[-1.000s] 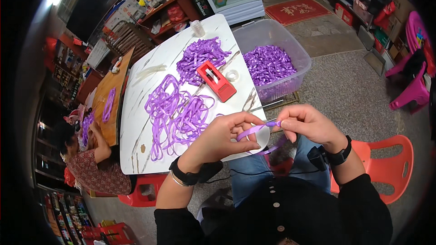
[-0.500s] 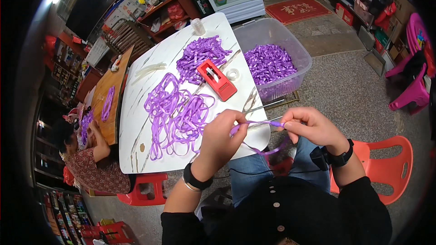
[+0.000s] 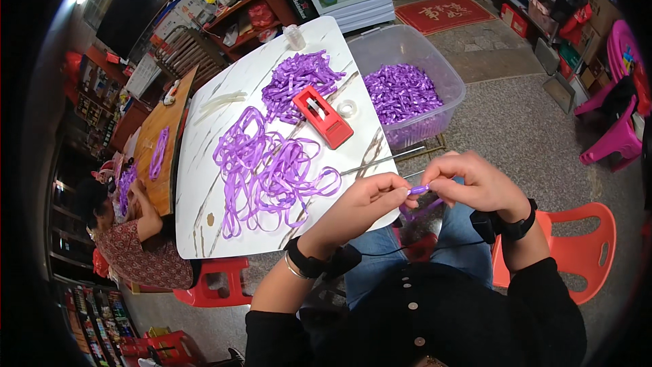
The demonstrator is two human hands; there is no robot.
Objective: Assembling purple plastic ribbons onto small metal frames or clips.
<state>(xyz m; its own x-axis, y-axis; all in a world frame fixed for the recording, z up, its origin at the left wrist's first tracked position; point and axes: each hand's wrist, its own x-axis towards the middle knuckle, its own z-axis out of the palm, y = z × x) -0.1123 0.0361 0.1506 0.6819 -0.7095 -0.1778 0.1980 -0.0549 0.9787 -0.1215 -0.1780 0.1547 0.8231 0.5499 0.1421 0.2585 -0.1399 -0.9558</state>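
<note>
Between my two hands, just off the table's near right corner, is a short, tightly wound roll of purple ribbon (image 3: 418, 190). My left hand (image 3: 380, 197) pinches its left end with thumb and forefinger. At its right end, the fingertips of my right hand (image 3: 462, 180) are pressed together on it. A loose stretch of ribbon hangs below, over my knees. On the table lies a tangled heap of purple ribbon (image 3: 261, 170), left of my hands. A thin metal rod (image 3: 380, 161) juts over the table edge, just beyond my fingers.
Farther up the white table (image 3: 204, 143) are a pile of ribbon pieces (image 3: 299, 81), a red tape dispenser (image 3: 323, 117), a tape roll (image 3: 347, 108) and a clear jar (image 3: 293, 37). A clear bin (image 3: 448, 98) of purple pieces adjoins the table. Another person (image 3: 142, 245) sits at left.
My left hand has moved right, closing up to my right hand at the ribbon roll. The ribbon stretched between them is no longer seen.
</note>
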